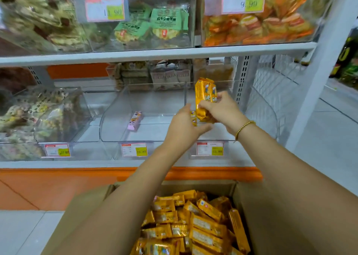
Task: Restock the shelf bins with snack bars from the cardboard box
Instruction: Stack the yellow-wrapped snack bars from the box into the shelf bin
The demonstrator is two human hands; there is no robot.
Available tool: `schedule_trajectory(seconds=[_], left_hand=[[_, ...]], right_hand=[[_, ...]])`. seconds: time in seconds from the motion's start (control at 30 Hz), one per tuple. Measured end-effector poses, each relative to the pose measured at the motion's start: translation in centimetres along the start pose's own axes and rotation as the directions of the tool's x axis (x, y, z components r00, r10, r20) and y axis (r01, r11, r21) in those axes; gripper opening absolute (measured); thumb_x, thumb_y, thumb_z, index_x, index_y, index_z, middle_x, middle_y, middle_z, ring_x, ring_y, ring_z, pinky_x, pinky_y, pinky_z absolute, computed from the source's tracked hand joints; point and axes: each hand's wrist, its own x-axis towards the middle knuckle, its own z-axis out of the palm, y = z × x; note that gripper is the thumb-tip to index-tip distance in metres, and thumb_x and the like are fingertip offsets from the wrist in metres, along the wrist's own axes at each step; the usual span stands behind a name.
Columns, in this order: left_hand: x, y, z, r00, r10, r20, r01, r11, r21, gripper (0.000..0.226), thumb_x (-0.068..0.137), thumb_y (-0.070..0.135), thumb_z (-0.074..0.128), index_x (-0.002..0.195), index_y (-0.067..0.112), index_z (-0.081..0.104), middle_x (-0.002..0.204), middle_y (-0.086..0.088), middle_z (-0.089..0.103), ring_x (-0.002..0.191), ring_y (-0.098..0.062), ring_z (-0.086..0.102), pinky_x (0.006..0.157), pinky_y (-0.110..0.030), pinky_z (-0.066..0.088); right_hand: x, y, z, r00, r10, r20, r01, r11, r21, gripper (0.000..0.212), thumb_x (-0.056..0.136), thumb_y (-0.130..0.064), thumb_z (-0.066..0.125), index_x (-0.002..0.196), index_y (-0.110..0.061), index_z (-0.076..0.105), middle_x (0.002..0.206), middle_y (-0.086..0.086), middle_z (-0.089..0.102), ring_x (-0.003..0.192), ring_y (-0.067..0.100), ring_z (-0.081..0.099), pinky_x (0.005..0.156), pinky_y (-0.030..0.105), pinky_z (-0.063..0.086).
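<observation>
Snack bars [202, 96] upright, gripped by right hand [222, 111]; left hand [182, 129], opened flat, touches them below.

**Glossy wrappers, matt cardboard**

The snack bars [203, 98], just toward 1 o'clock, wear shiny, crinkled yellow film, possibly foil-backed plastic. The shelf bins [116, 119] at 9 o'clock are clear, smooth, glossy plastic. The cardboard box [251, 206] at 5 o'clock is matt brown.
</observation>
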Motion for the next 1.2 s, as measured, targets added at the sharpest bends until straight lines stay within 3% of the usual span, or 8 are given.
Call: schedule_trajectory(seconds=[0.2,0.33,0.43,0.53,0.67,0.83,1.07,1.2], left_hand=[[1.7,-5.7,0.2,0.990,-0.109,0.094,0.121,0.984,-0.130,0.045,0.087,0.027,0.067,0.130,0.020,0.056,0.118,0.009,0.065,0.109,-0.008,0.061,0.093,-0.023,0.048],[1.9,-7.6,-0.2,0.983,-0.119,0.137,0.148,0.962,-0.228,0.053,0.086,0.023,0.069,0.136,0.016,0.052,0.130,0.008,0.060,0.113,0.000,0.058,0.098,-0.022,0.047],[2.0,-8.2,-0.3,0.980,-0.120,0.160,0.164,0.941,-0.295,0.055,0.085,0.019,0.070,0.136,0.016,0.052,0.129,0.008,0.061,0.113,0.002,0.058,0.096,-0.019,0.047],[1.8,-8.4,-0.3,0.982,-0.119,0.149,0.159,0.942,-0.296,0.055,0.085,0.020,0.069,0.137,0.020,0.052,0.128,0.011,0.061,0.114,0.004,0.056,0.093,-0.012,0.046],[2.0,-8.5,0.0,0.983,-0.125,0.133,0.158,0.949,-0.272,0.055,0.086,0.023,0.068,0.138,0.022,0.050,0.130,0.012,0.059,0.116,0.003,0.054,0.092,-0.010,0.043],[1.8,-8.2,0.1,0.983,-0.125,0.134,0.159,0.946,-0.283,0.053,0.087,0.020,0.067,0.137,0.022,0.051,0.129,0.012,0.059,0.116,0.005,0.054,0.091,-0.007,0.042],[1.6,-7.5,-0.2,0.981,-0.143,0.127,0.173,0.949,-0.265,0.050,0.088,0.016,0.066,0.136,0.018,0.052,0.126,0.007,0.062,0.114,-0.001,0.057,0.095,-0.016,0.046],[-1.5,-6.3,-0.5,0.991,-0.134,-0.011,0.128,0.969,-0.213,0.033,0.087,0.012,0.066,0.120,0.012,0.064,0.112,0.002,0.068,0.096,0.001,0.063,0.086,-0.017,0.051]], right_hand=[[7.1,2.5,0.7,0.954,0.266,0.137,-0.203,0.911,-0.359,0.026,0.076,-0.028,0.068,0.062,-0.017,0.050,0.066,0.005,0.053,0.065,0.020,0.053,0.074,0.034,0.052],[10.1,3.3,2.5,0.913,0.359,0.193,-0.207,0.816,-0.539,0.023,0.083,-0.025,0.066,0.070,-0.014,0.052,0.078,0.012,0.053,0.084,0.026,0.052,0.090,0.041,0.049],[11.6,4.4,3.9,0.899,0.386,0.207,-0.180,0.756,-0.630,0.026,0.092,-0.027,0.058,0.114,-0.013,0.055,0.106,0.016,0.058,0.096,0.027,0.050,0.097,0.040,0.043],[12.4,5.3,5.0,0.908,0.368,0.200,-0.120,0.686,-0.718,0.024,0.096,-0.033,0.053,0.106,-0.011,0.058,0.133,0.017,0.052,0.105,0.025,0.051,0.094,0.034,0.040],[13.1,5.8,5.4,0.919,0.362,0.156,-0.173,0.726,-0.665,0.047,0.100,-0.034,0.046,0.134,-0.002,0.047,0.138,0.017,0.049,0.126,0.030,0.047,0.105,0.037,0.036],[13.3,6.4,4.9,0.942,0.318,0.109,-0.189,0.768,-0.611,0.028,0.099,-0.010,0.038,0.075,-0.005,0.049,0.109,0.021,0.057,0.107,0.031,0.057,0.094,0.039,0.044],[11.3,4.9,4.0,0.968,0.222,0.117,-0.111,0.798,-0.592,0.033,0.097,-0.014,0.043,0.065,-0.009,0.045,0.074,0.011,0.052,0.064,0.021,0.050,0.056,0.026,0.041],[7.6,3.7,2.6,0.995,-0.062,0.073,0.089,0.886,-0.456,0.023,0.087,-0.020,0.059,0.072,-0.003,0.061,0.077,0.015,0.061,0.074,0.025,0.058,0.074,0.036,0.052]])
